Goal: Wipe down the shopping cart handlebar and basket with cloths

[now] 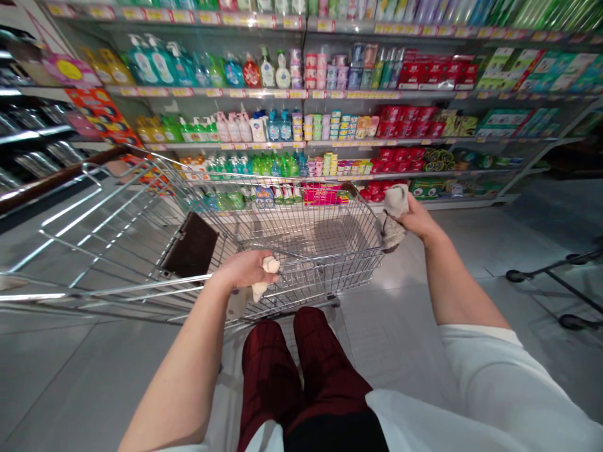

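Stocked shelves [188, 92] stood beyond the intervening cart [330, 256] while your left grip [247, 267] clasped cream cloth [260, 289] and your right grip [417, 216] grey cloth [392, 233].

crumpled cream cloth [267, 269] and bunched fuzzy grey cloth [392, 232], both held at silver wire-mesh shopping cart [348, 267]
cream one by near side rim; grey one, dark streak across, beside right-hand end; cart upright, lengthwise.

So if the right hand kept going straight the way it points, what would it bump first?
Probably the cart, at its end corner. The right hand points that way with the grey bundle in front, so the bundle would meet it first. Whether they already touch is hard to tell.
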{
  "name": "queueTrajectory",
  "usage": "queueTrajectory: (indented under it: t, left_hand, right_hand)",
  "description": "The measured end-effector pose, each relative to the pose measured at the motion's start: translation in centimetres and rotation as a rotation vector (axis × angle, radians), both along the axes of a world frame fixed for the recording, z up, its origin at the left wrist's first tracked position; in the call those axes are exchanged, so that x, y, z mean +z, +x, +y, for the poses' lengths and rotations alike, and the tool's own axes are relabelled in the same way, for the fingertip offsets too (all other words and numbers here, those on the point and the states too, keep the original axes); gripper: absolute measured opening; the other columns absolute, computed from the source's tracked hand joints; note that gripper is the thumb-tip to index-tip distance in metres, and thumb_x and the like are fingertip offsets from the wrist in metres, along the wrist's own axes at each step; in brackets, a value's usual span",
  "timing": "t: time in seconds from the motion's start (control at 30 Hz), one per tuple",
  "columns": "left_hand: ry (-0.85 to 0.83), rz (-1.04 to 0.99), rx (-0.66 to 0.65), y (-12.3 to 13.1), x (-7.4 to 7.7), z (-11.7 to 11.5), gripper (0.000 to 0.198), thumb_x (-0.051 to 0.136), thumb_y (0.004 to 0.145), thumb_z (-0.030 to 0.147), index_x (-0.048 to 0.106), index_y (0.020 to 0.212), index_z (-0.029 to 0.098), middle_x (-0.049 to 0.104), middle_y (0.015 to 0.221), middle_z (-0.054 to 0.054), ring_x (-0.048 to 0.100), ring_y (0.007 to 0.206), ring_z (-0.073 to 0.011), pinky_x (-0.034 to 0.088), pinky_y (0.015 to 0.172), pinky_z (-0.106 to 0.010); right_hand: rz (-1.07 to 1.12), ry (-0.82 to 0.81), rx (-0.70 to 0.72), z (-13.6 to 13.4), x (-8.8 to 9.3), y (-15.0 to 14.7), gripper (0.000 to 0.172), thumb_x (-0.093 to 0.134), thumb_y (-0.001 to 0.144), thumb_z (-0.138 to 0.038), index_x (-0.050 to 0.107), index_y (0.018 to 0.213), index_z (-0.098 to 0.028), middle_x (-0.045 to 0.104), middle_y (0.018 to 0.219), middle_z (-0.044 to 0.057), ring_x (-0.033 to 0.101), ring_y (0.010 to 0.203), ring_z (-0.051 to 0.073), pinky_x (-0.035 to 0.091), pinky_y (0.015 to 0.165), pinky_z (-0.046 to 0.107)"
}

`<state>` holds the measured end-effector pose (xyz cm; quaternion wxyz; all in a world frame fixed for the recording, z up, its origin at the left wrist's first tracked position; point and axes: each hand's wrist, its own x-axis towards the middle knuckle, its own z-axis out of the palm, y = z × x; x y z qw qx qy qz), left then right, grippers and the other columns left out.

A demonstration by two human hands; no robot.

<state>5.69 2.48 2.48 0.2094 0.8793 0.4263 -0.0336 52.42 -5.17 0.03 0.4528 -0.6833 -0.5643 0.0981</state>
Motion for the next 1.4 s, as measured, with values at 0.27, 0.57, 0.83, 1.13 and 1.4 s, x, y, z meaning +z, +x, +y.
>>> queueTrajectory:
  t: [0.27, 0.57, 0.83, 1.13, 1.4]
  left_hand:
    - [0.042, 0.032, 0.006, 0.2, 0.0, -0.1, 0.036, 0.069, 0.069, 0.055, 0.065, 0.089, 0.026, 0.071, 0.082, 0.002, 0.063, 0.074, -0.0169, 0.037, 0.059, -0.023]
    - [0.088, 0.078, 0.011, 0.2, -0.1, -0.1, 0.039, 0.067, 0.069, 0.058, 0.066, 0.093, 0.028, 0.071, 0.084, 0.002, 0.063, 0.073, -0.0182, 0.034, 0.058, -0.025]
    - [0.128, 0.152, 0.048, 0.6, 0.2, -0.4, 0.043, 0.065, 0.070, 0.062, 0.065, 0.097, 0.030, 0.073, 0.091, 0.000, 0.066, 0.083, -0.0234, 0.036, 0.060, -0.027]
    - [0.148, 0.156, 0.019, 0.6, 0.2, -0.6, 0.036, 0.064, 0.072, 0.049, 0.065, 0.103, 0.030, 0.074, 0.099, -0.001, 0.068, 0.088, -0.0219, 0.039, 0.063, -0.025]
    - [0.143, 0.139, 0.036, 0.3, 0.3, -0.8, 0.041, 0.066, 0.068, 0.055, 0.065, 0.101, 0.030, 0.073, 0.097, -0.001, 0.067, 0.088, -0.0224, 0.040, 0.064, -0.026]
  right_hand:
    - [0.284, -0.045, -0.312, 0.3, -6.4, -1.8, 0.032, 0.063, 0.068, -0.041, 0.072, 0.085, -0.015, 0.071, 0.083, 0.007, 0.066, 0.078, 0.022, 0.055, 0.074, 0.036]
    - [-0.033, 0.009, 0.037, -5.9, -6.1, -4.0, 0.017, 0.065, 0.069, -0.034, 0.071, 0.078, -0.021, 0.055, 0.141, 0.008, 0.040, 0.139, 0.032, 0.030, 0.114, 0.053]
    - [-0.401, -0.081, 0.303, -5.6, -4.7, -10.3, 0.006, 0.068, 0.068, -0.019, 0.067, 0.073, -0.019, 0.052, 0.137, 0.014, 0.045, 0.134, 0.032, 0.040, 0.105, 0.052]
    - [-0.366, -0.062, 0.644, -1.1, -1.3, -26.7, 0.018, 0.071, 0.078, -0.035, 0.067, 0.089, -0.021, 0.057, 0.135, 0.007, 0.056, 0.119, 0.023, 0.047, 0.093, 0.034]
    - [-0.536, -0.146, 0.466, -1.0, -1.6, -26.5, 0.066, 0.059, 0.074, -0.011, 0.050, 0.137, -0.028, 0.064, 0.127, 0.004, 0.061, 0.108, 0.023, 0.048, 0.081, 0.031]
